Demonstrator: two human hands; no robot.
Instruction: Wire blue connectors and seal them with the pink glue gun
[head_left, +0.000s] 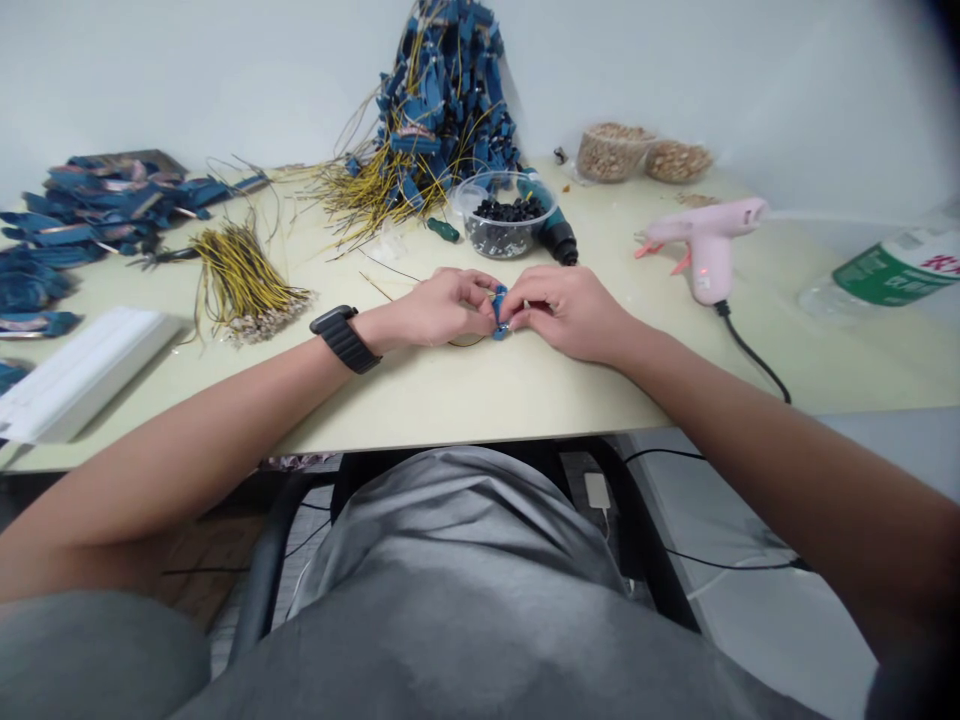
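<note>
Pinches a blue part (499, 312) with left hand (450, 308) and right hand (566, 308) at center frame, below a tub (499, 245) of black bits (510, 210), with glue gun (709, 245) at right.

Both forearms (247, 400) (720, 420) angle inward; hands (439, 308) (566, 312) nearly meet, fingertips (516, 298) pinched

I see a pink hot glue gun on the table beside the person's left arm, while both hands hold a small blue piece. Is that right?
Not quite: the head view shows the pink hot glue gun on the table beside the person's right arm, not the left. The rest stands: the left hand and right hand hold a small blue piece.
</note>
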